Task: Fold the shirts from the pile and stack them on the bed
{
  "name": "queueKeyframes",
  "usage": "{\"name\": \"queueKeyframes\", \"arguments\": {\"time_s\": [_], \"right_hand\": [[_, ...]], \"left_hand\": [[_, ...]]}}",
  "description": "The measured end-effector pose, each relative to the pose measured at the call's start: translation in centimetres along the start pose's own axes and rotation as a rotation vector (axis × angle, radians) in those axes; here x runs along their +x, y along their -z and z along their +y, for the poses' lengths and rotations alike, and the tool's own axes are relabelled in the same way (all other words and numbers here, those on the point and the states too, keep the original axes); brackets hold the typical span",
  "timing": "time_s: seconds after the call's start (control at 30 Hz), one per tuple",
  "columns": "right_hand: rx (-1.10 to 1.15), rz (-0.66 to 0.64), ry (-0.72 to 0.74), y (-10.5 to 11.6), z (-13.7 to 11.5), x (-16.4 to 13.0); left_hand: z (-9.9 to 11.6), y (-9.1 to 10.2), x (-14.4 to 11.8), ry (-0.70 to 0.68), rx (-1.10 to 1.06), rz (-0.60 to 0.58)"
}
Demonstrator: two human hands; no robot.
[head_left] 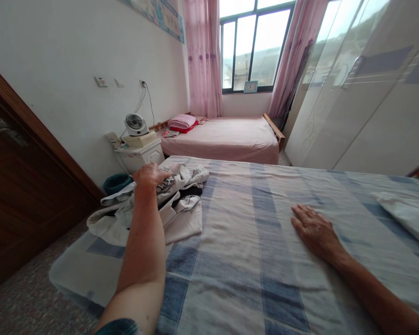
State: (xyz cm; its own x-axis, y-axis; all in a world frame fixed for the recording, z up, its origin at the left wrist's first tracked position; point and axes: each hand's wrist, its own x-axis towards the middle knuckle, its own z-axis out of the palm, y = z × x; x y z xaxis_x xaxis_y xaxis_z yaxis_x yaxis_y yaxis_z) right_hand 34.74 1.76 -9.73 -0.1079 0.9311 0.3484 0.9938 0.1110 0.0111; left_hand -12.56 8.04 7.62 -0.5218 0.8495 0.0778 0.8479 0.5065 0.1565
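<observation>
Single head view, looks forward and down across checked bed (251, 260) filling lower frame, close; window (254, 42) far, upper centre.

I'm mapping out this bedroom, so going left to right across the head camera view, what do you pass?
Wooden door → small fan on the nightstand → left hand on the heap of clothes → right hand flat on the checked sheet → wardrobe.
</observation>
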Motion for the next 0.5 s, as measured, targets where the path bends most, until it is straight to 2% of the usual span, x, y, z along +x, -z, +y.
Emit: {"name": "queueKeyframes", "arguments": {"time_s": [0.03,0.1,0.2,0.37,0.5], "right_hand": [[0.004,0.001,0.001,0.0,0.0,0.0],[0.014,0.002,0.003,0.0,0.0,-0.1],[0.026,0.002,-0.006,0.0,-0.1,-0.1],[0.015,-0.011,-0.012,0.2,-0.2,-0.1],[0.020,-0.007,-0.006,0.2,-0.2,-0.1]], "left_hand": [[-0.4,-0.1,0.3,0.006,-0.003,-0.008],[-0.5,-0.5,0.5,0.004,-0.020,0.047],[0.3,-0.8,0.4,-0.023,-0.050,0.137],[0.8,-1.1,0.5,-0.062,-0.016,-0.015],[-0.5,-1.8,1.0,-0.021,-0.065,0.024]]}}
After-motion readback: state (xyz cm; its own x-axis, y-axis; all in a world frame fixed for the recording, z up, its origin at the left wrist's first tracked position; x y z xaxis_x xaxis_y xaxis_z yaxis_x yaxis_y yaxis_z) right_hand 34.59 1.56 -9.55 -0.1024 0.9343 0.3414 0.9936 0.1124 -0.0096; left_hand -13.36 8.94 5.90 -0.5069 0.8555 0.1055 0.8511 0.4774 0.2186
